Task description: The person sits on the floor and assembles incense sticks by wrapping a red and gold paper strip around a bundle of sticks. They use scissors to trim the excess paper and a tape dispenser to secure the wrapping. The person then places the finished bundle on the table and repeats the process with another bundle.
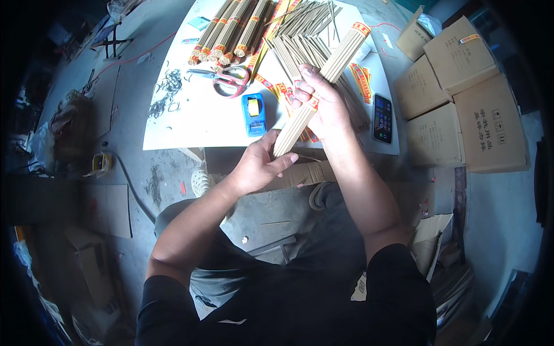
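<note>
A bundle of thin tan incense sticks (296,128) slants across the front of the white table, held in both hands. My left hand (253,164) is closed round its lower end, thumb on the near side. Midway up, my right hand (329,109) grips the bundle, next to a red and yellow paper band. A second such band (361,29) wraps the upper end. Loose incense sticks (300,49) lie in a crossed pile behind. Beside my hands are a blue tape dispenser (254,118) with yellow tape and red-handled scissors (231,83).
Several banded bundles (231,34) are stacked at the back left of the table (190,130). Black rubber bands (167,92) lie at the left edge. Printed paper strips (362,83) and a phone (382,118) lie at right. Cardboard boxes (485,115) stand on the right.
</note>
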The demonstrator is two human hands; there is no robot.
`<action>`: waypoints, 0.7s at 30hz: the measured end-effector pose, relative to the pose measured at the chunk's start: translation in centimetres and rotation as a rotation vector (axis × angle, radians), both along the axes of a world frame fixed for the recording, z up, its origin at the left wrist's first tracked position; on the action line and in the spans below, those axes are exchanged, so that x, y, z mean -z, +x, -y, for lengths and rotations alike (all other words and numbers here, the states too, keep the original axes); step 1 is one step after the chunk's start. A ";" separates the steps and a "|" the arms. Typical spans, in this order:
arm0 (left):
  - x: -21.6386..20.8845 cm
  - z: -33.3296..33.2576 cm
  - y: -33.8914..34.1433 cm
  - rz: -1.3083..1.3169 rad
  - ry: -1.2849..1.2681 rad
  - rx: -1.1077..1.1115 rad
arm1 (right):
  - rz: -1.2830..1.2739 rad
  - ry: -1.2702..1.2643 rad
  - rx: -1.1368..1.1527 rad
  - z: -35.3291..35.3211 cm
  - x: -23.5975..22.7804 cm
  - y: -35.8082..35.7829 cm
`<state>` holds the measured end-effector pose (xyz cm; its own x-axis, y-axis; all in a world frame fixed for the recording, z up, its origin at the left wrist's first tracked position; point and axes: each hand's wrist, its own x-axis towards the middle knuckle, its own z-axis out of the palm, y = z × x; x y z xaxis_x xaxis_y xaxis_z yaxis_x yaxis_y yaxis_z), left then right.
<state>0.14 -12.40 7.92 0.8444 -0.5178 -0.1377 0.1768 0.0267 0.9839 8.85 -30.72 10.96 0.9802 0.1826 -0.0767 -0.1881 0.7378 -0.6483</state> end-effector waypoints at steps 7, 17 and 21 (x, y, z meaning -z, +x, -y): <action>-1.1 -0.9 0.6 -0.281 -0.139 0.250 | 0.162 0.132 -0.248 -0.1 0.3 -0.1; -3.6 -3.0 7.2 0.083 0.196 -0.375 | 0.127 -0.523 0.288 1.0 1.5 1.1; -4.1 -2.9 17.8 0.624 1.073 -0.530 | 0.120 -0.523 0.376 2.2 2.7 1.0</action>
